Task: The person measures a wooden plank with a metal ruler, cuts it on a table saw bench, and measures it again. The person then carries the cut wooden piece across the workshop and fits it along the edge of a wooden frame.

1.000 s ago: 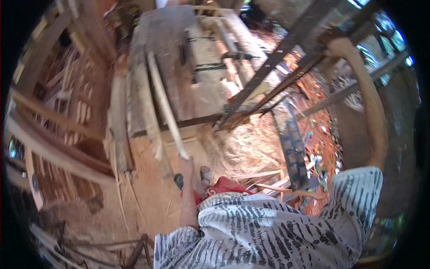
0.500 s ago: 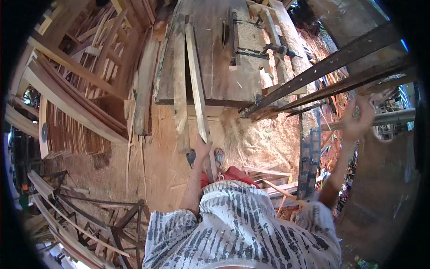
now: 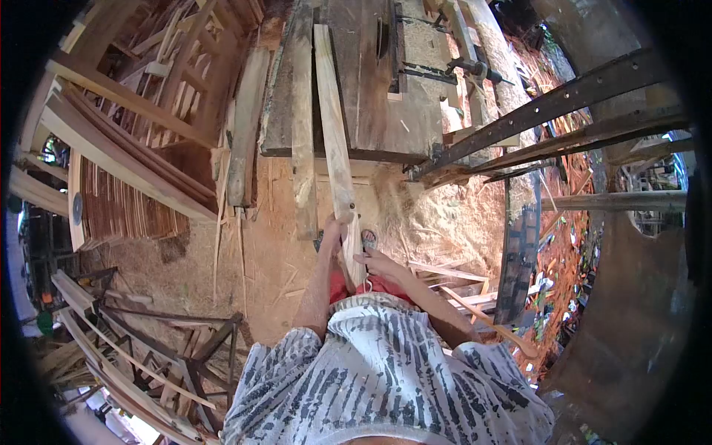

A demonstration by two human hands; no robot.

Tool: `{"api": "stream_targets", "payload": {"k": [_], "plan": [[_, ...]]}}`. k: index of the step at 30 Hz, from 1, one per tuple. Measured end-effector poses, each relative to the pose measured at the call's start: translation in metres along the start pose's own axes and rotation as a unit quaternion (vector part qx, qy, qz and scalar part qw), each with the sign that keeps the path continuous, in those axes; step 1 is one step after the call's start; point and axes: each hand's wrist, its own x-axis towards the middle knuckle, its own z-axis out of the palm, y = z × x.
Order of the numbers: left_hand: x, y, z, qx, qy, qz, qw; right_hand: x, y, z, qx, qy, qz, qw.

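Gripping now with the left hand [image 3: 335, 230], closed round the left edge of the pale wooden plank [image 3: 335, 148]! Touching the near end's right side with the right hand [image 3: 380, 265], partly open. Running from the red shorts [image 3: 337, 285] towards twelve o'clock, over the saw table [image 3: 419, 137], just beside the weathered board [image 3: 304, 148] at eleven. Spotting the perforated metal bar [image 3: 545, 110] at two o'clock, and stacked thin boards [image 3: 126, 204] at nine, well apart from both hands
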Motion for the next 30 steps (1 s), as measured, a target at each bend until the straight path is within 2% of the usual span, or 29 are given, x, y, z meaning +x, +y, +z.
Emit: {"api": "stream_targets", "payload": {"k": [1, 3, 5, 6, 7, 9, 10, 11, 12, 13, 15, 16, 18, 19, 21, 22, 24, 25, 27, 29, 30], "plan": [[0.006, -0.002, -0.001, 0.001, 0.0, -0.002, 1.0, 0.005, 0.004, -0.001, 0.111, 0.017, 0.071, 0.991], [0.021, -0.014, -0.005, -0.104, 0.011, 0.011, 0.994, 0.027, 0.025, -0.005, 0.074, 0.015, 0.068, 0.995], [0.049, -0.045, -0.021, -0.055, 0.049, 0.026, 0.997, 0.035, 0.037, 0.0, 0.036, 0.012, 0.062, 0.997], [0.058, -0.054, -0.025, -0.005, 0.082, 0.044, 0.996, 0.036, 0.039, 0.004, -0.103, 0.089, 0.022, 0.99], [0.055, -0.051, -0.018, 0.0, 0.08, 0.043, 0.996, 0.038, 0.04, 0.007, -0.237, 0.167, -0.018, 0.957], [0.031, -0.03, 0.004, -0.013, 0.08, 0.033, 0.996, 0.024, 0.025, 0.02, -0.266, 0.212, 0.008, 0.941], [0.019, -0.011, 0.013, 0.057, 0.096, -0.01, 0.994, 0.013, 0.014, 0.025, -0.298, 0.253, 0.036, 0.92], [0.023, -0.013, 0.016, 0.062, 0.087, -0.015, 0.994, 0.009, 0.011, 0.029, -0.327, 0.295, 0.065, 0.895], [0.026, -0.017, 0.021, -0.021, 0.05, -0.01, 0.998, 0.004, 0.01, 0.038, -0.292, 0.33, 0.045, 0.897], [0.027, -0.02, 0.022, -0.104, 0.015, -0.009, 0.994, 0.001, 0.011, 0.048, -0.299, 0.405, 0.009, 0.864], [0.027, -0.017, 0.025, -0.076, 0.016, -0.033, 0.996, -0.015, 0.007, 0.064, -0.378, 0.484, 0.013, 0.789], [0.029, -0.016, 0.023, -0.03, 0.014, -0.043, 0.998, -0.026, -0.001, 0.072, -0.377, 0.488, 0.017, 0.787], [0.018, -0.002, 0.035, -0.005, 0.021, -0.066, 0.998, -0.06, -0.011, 0.098, -0.45, 0.543, 0.031, 0.708], [0.012, 0.006, 0.041, 0.007, 0.023, -0.078, 0.997, -0.075, -0.008, 0.105, -0.448, 0.543, 0.038, 0.709], [0.021, 0.013, 0.049, 0.013, -0.049, 0.008, 0.999, -0.1, 0.004, 0.124, -0.522, 0.611, 0.024, 0.595], [0.029, 0.021, 0.054, 0.023, -0.054, 0.003, 0.998, -0.113, 0.013, 0.129, -0.514, 0.62, 0.017, 0.593], [0.035, 0.033, 0.07, -0.11, -0.155, -0.026, 0.982, -0.136, 0.038, 0.147, -0.496, 0.622, 0.042, 0.604], [0.025, 0.038, 0.071, -0.107, -0.157, -0.03, 0.981, -0.148, 0.052, 0.159, -0.485, 0.62, 0.061, 0.614], [0.012, 0.055, 0.077, -0.069, -0.116, -0.104, 0.985, -0.166, 0.076, 0.177, -0.488, 0.632, 0.054, 0.6], [-0.006, 0.027, 0.068, -0.104, -0.2, -0.077, 0.971, -0.179, 0.099, 0.188, -0.455, 0.704, -0.062, 0.542], [-0.017, 0.014, 0.065, -0.077, -0.168, -0.074, 0.98, -0.183, 0.111, 0.191, -0.442, 0.711, -0.036, 0.545]]}}
